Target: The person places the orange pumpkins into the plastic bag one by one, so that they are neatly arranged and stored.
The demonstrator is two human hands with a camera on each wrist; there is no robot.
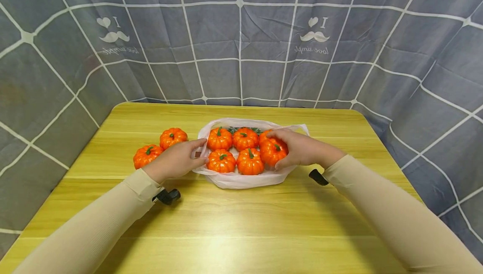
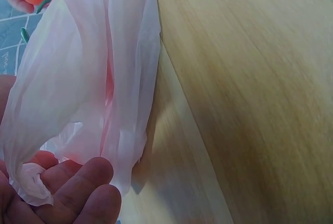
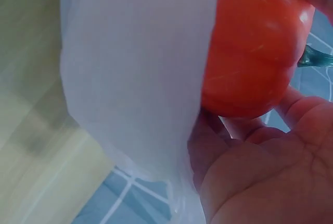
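Observation:
A white plastic bag (image 1: 241, 182) lies spread wide on the table, its mouth facing up. Inside sit several small orange pumpkins (image 1: 245, 139) with green stems, in two rows. My right hand (image 1: 302, 148) grips a pumpkin (image 1: 274, 152) at the bag's right end, fingers over its far side and thumb at its near side. In the right wrist view, bag film (image 3: 140, 67) covers part of that pumpkin (image 3: 255, 47). At the bag's left edge, my left hand (image 1: 179, 158) holds its handle (image 2: 34, 182), which passes between the fingers (image 2: 83, 187).
Two more pumpkins stand outside the bag, left of it: one farther back (image 1: 173, 138), the other (image 1: 147, 156) beside my left wrist. The wooden table (image 1: 241, 232) ends at a grey checked curtain (image 1: 222, 77) behind and along both sides.

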